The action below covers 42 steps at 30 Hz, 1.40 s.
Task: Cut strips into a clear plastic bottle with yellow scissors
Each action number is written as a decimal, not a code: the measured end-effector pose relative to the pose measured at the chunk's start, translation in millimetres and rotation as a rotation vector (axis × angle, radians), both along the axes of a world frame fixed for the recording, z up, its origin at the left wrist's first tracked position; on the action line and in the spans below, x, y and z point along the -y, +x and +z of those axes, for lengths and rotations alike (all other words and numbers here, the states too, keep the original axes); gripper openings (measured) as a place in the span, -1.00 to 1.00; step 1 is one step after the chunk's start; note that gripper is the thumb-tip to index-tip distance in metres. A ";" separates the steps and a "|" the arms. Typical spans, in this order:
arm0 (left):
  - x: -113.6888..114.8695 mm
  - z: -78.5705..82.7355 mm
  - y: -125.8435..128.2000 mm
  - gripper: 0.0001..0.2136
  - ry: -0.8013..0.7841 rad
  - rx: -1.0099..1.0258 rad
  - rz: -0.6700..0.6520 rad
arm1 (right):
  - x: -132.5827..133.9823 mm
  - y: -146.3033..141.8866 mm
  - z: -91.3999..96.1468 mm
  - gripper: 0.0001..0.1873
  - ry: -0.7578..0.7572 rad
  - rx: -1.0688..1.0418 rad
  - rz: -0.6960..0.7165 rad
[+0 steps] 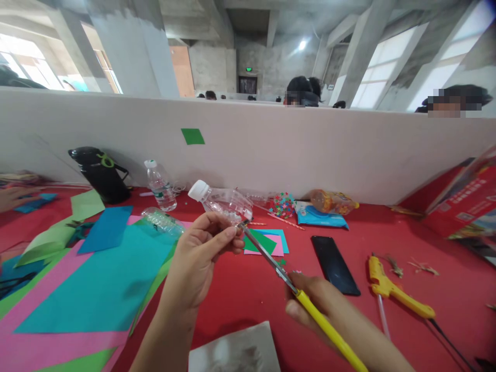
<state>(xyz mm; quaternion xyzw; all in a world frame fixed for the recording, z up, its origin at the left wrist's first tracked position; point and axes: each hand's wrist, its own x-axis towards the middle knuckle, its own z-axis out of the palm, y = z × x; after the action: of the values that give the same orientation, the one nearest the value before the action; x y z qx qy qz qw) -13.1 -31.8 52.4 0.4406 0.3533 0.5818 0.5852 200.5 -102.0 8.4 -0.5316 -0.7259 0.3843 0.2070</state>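
Note:
My left hand (203, 253) is closed in a pinch, its thumb and fingertips together at the middle of the view. Whatever small thing lies between them is too hidden to name. My right hand (310, 299) grips yellow-handled long-nose pliers (263, 250), whose thin metal tip reaches the left fingertips. Right behind the left hand is a clear plastic bottle (228, 201) with a white cap, tilted; whether the fingers touch it I cannot tell. Beyond the pliers lie small green, pink and blue paper sheets (261, 240).
Large coloured sheets (104, 289) cover the left side. A black flask (98, 178) and a water bottle (160, 186) stand by the white partition (271, 150). To the right lie a phone (335, 264), a yellow glue gun (399, 294), and a wipes pack (321, 214). Co-workers sit beyond.

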 end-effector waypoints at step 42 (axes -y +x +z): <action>3.1 2.5 -3.2 -0.91 0.006 -0.130 -0.215 | -7.4 -1.9 -2.8 -0.57 -0.023 -0.062 -0.003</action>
<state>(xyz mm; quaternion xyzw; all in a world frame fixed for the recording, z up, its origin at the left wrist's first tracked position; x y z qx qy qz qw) -16.2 -34.9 55.0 0.5144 0.3393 0.4872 0.6188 198.6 -94.5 5.6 -0.5229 -0.7138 0.4085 0.2241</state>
